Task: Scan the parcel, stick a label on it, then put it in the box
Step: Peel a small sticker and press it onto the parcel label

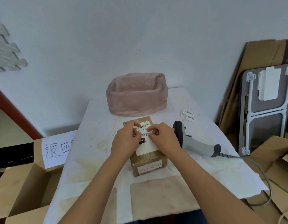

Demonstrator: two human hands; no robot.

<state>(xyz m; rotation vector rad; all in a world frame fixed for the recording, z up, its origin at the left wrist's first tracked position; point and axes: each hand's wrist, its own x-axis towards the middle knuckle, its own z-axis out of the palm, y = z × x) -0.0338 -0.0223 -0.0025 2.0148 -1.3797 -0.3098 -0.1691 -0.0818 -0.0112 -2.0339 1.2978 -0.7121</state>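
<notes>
The parcel (148, 156), a small brown carton, lies in the middle of the table (94, 159), and both hands are on its top. The left hand (126, 143) and the right hand (164, 139) each pinch one end of a small handwritten label (145, 134) with thumb and fingertip, and they hold it over the white shipping sheet.

I think the main risk is the position of the label. It sits just under the barcode (141, 126), so if it slides up it can cover the code. Also, if one side goes down before the other, the paper can wrinkle or stick crooked. The carton is light, I guess, so a strong press on one edge may turn it on the cloth.

The table has a white cloth with yellow-brown stains. The scanner (195, 139) lies just to the right of the parcel, with its cable going off the table edge. Some spare labels (188, 115) lie behind it, and a bin lined with a pink bag (136, 96) stands at the far side. An open cardboard box (22, 188) with a handwritten sign waits on the left, below the table. Flat cardboard (259, 62) and a folded table (266, 109) lean on the pale wall at the right.
</notes>
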